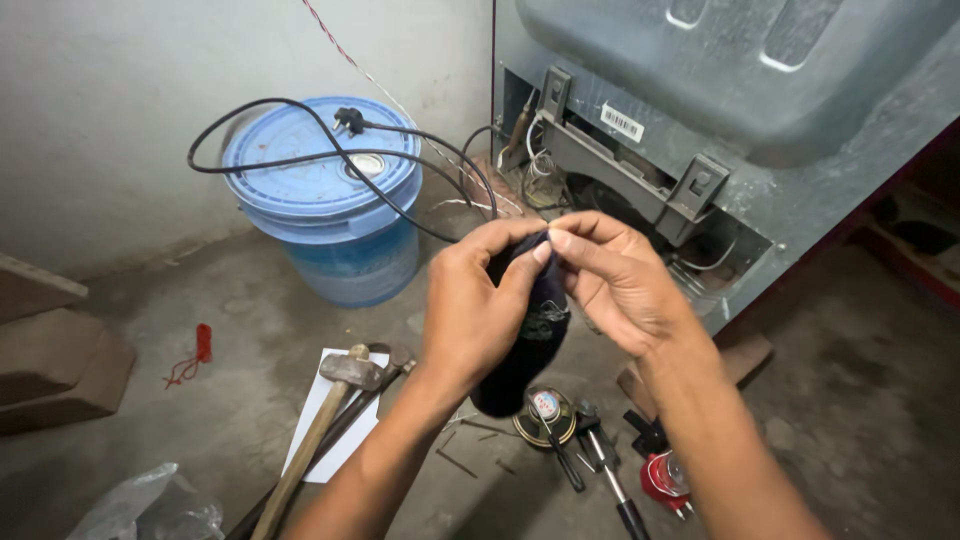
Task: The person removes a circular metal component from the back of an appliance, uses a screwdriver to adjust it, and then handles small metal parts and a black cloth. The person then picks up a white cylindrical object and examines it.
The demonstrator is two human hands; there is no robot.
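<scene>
**Dark cloth held between two hands above a workshop floor**

Cloth [530, 340], dark and limp, hangs in mid-air in front of the tilted grey appliance [760, 110], well above the floor [200, 300]. Left hand [475, 310] is closed around its upper part, wrapping the fabric from the side; right hand [615, 275] pinches the top edge between thumb and forefinger, so the two hands meet at the cloth's upper rim. The lower end droops freely, apparently because only the top is gripped. Whether anything is wrapped inside the cloth cannot be told.

Behind the hands, the appliance's open rear bay shows a bracket and wiring. A blue bucket [325, 200] with a lid stands to the left by the wall; a black power cord [300, 160] is looped over the lid, its plug resting on top. On the floor below lie a hammer [335, 400] across a white sheet [335, 430], a round tin [545, 415], a red-bodied tool [665, 480] and a clear plastic bag [150, 505].
</scene>
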